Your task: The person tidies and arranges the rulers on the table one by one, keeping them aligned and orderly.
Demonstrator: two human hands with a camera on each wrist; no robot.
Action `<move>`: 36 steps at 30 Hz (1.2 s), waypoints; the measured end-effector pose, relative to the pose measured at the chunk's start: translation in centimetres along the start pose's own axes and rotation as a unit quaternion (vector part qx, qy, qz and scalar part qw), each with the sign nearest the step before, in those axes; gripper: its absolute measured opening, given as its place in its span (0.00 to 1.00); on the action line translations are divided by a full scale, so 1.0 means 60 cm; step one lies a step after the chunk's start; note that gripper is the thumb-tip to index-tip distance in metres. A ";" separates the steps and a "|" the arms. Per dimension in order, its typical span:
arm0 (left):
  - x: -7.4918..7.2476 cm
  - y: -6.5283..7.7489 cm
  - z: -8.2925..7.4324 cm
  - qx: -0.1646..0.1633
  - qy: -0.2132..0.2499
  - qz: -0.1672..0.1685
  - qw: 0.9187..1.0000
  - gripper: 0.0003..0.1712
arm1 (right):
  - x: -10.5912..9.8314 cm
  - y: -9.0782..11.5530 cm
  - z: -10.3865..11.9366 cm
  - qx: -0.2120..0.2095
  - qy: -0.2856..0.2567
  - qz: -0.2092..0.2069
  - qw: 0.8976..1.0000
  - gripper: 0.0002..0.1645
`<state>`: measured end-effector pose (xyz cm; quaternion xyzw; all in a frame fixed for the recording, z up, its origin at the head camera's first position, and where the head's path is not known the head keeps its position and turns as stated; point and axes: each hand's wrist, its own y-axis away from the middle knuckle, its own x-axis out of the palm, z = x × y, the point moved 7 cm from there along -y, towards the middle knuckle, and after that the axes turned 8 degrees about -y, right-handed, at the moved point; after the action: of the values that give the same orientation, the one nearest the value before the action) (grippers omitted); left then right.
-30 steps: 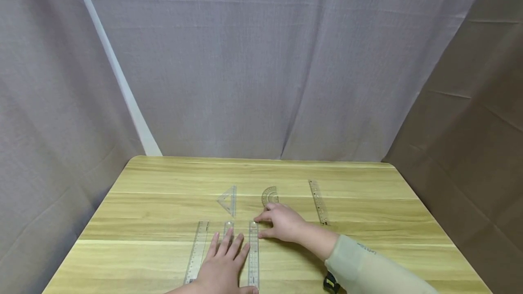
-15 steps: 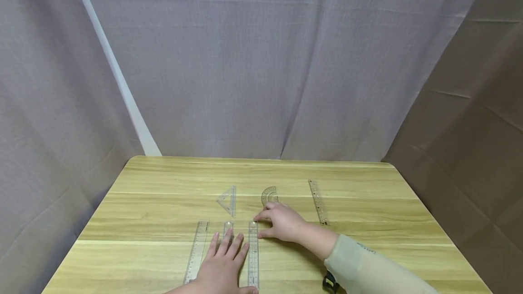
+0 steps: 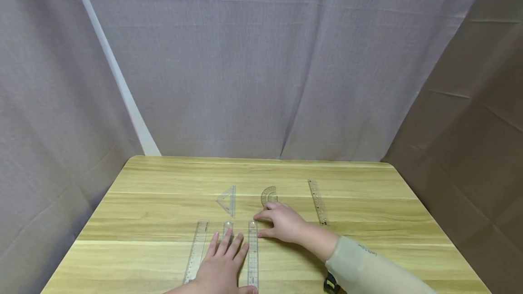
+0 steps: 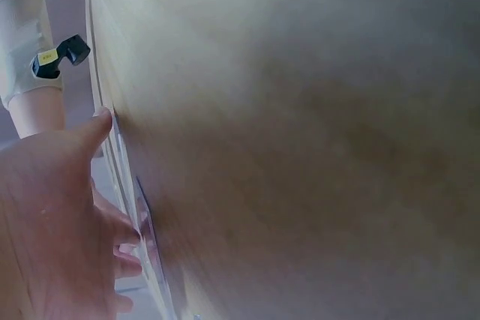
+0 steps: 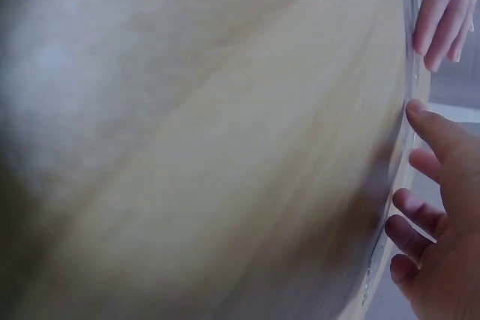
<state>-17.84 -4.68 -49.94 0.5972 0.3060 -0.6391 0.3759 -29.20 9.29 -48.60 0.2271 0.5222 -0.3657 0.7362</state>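
Three clear straight rulers lie lengthwise at the front of the table in the head view. My left hand (image 3: 222, 262) rests palm down with fingers spread, covering most of the middle ruler (image 3: 228, 226). To its left is the wide ruler (image 3: 197, 251). The right ruler (image 3: 253, 255) runs beside the left little-finger side and thumb. At its far end, my right hand (image 3: 283, 223) touches it, the index fingertip by the top corner and the thumb at the right edge. In the right wrist view, the other fingers (image 5: 409, 237) are loosely bent.
Farther back lie a clear set square (image 3: 233, 203), a protractor (image 3: 268, 194) partly behind the right fingers, and a short patterned ruler (image 3: 318, 201). A black wrist device (image 3: 331, 282) shows under the right sleeve. Grey curtains (image 3: 245, 80) enclose the wooden table (image 3: 143, 221).
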 end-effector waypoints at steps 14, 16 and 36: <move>-0.038 -0.015 0.018 -0.026 0.062 -0.041 0.997 0.53 | -0.011 0.030 0.001 0.010 0.000 -0.057 0.998 0.31; -0.043 -0.018 0.022 -0.030 0.066 -0.046 0.996 0.51 | -0.014 0.036 0.002 0.006 -0.006 -0.063 0.998 0.30; -0.076 -0.036 0.050 -0.066 0.070 -0.077 0.992 0.53 | -0.070 0.120 -0.025 0.028 -0.031 -0.087 0.995 0.37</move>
<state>-21.23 -5.53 -45.22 0.5886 0.4185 -0.6013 0.3418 -25.31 16.15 -45.54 0.1898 0.5068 -0.4492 0.7108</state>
